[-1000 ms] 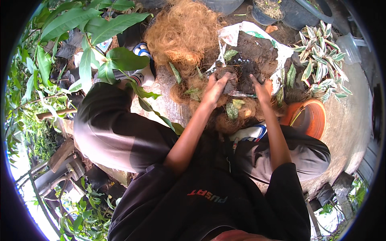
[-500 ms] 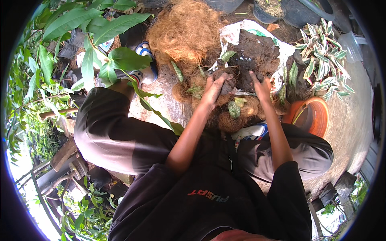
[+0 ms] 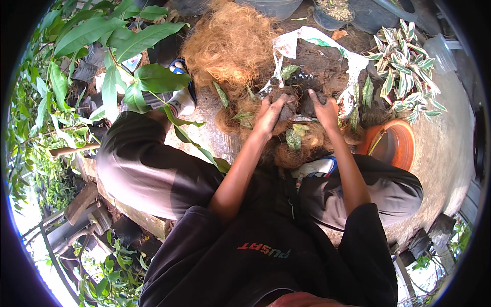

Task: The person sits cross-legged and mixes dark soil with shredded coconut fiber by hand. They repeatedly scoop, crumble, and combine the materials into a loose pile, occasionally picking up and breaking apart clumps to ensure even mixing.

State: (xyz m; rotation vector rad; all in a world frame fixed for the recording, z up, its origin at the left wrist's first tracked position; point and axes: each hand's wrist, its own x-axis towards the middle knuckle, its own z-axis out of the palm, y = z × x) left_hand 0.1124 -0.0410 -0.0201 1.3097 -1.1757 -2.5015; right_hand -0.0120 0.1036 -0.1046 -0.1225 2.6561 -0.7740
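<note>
Both hands are at the near edge of an open white sack [image 3: 356, 64] filled with dark brown soil [image 3: 319, 64]. My left hand [image 3: 272, 115] is closed around a dark lump of soil [image 3: 288, 109], thumb on top. Just to its right, my right hand [image 3: 326, 111] grips another dark, crumbly clump of soil [image 3: 308, 105], its fingers mostly hidden beneath. Below and around the hands lie balls of brown coconut fibre [image 3: 291, 156] with mottled green leaves [image 3: 293, 139] sticking out. One speckled leaf [image 3: 288, 71] rests against the soil in the sack.
A big heap of loose coconut fibre [image 3: 227, 46] lies beyond my left hand. To the right are an orange pot [image 3: 406, 146] and a striped leafy plant [image 3: 406, 77]. A dark pot [image 3: 332, 20] stands at the back. Broad-leaved branches [image 3: 158, 79] reach in from the left.
The view has shifted slightly. My right hand has drawn a little closer to my left, its fingers more curled on the soil. The left hand keeps its lump.
</note>
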